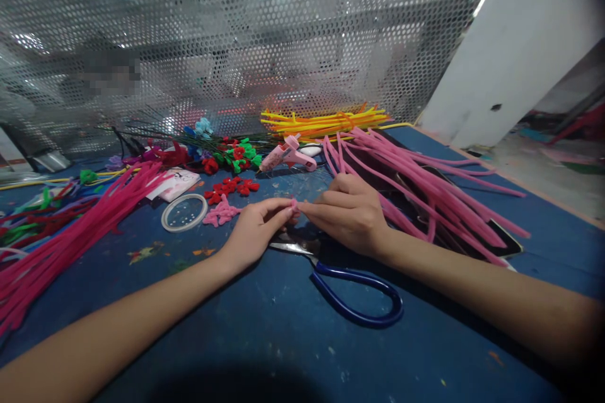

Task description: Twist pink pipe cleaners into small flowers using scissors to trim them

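Between the fingertips of both hands is a small piece of pink pipe cleaner (295, 204), mostly covered by the fingers. My left hand (255, 227) pinches it from the left, and my right hand (352, 214) closes on it from the right. Just below the hands lie scissors with blue handles (363, 271), their blades partly hidden under my fingers. Left of my left hand rests a pink pipe-cleaner flower shape (221, 211). Several red flower shapes (231, 187) sit just behind it.
Pink pipe cleaners (425, 195) spread over dark flat items at right; darker pink ones (89, 227) lie at left. Behind stand a pink glue gun (289, 156), yellow pipe cleaners (326, 123) and finished flowers (236, 154). A white ring (164, 219) lies on the blue table (265, 340), before a perforated metal panel (236, 31).
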`<state>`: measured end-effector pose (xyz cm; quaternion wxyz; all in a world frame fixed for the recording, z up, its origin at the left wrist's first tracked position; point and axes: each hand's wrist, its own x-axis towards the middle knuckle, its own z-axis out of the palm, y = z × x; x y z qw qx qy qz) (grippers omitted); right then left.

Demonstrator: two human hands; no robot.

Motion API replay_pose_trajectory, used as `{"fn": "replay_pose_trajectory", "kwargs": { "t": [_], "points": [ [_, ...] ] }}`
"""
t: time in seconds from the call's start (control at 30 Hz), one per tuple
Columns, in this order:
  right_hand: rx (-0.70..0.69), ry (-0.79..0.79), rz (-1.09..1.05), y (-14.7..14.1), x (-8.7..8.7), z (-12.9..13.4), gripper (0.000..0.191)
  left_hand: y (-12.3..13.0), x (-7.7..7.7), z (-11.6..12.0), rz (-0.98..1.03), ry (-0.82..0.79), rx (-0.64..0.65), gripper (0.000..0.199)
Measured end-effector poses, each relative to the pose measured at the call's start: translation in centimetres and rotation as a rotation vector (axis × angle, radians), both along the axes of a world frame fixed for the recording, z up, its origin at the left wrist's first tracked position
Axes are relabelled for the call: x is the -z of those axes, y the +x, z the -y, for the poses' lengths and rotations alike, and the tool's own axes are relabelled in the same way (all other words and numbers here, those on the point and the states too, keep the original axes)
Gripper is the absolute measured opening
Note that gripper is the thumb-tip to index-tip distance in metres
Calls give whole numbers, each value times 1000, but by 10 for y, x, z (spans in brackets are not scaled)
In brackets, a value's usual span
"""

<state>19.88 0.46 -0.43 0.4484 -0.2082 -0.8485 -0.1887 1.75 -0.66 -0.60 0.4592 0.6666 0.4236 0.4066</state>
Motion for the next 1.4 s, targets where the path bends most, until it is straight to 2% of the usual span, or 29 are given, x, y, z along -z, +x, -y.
{"fn": "replay_pose_trajectory", "kwargs": {
  "t": [0.13, 0.27, 0.57, 0.83, 1.1, 1.2, 1.27, 1.33, 1.4],
  "points": [
    [-43, 6, 4, -1, -1, 0, 12, -1, 3, -4, 166, -101, 4, 15],
    [-18, -18, 20, -1, 1, -3, 14, -2, 5, -7, 271, -163, 8, 13],
    [41, -53, 48, -2, 5, -7, 18, 0, 4, -6, 157, -96, -27, 11],
    [5, -70, 40, -3, 4, -8, 17, -2, 2, -7, 236, -240, -56, 13],
    [11, -195, 5, -1, 6, -11, 20, 0, -3, -6, 369, -351, -50, 17],
    [85, -185, 46, -2, 2, -12, 18, -1, -2, -8, 416, -351, -49, 19],
    [193, -193, 99, -4, -7, -6, 13, -2, 0, -10, 479, -331, -99, 20],
    [339, -262, 185, -6, -19, 9, 13, -3, 3, -13, 560, -296, -156, 19],
    [476, -411, 338, -6, -30, 29, 12, -4, 5, -15, 628, -255, -199, 18]
  ]
}}
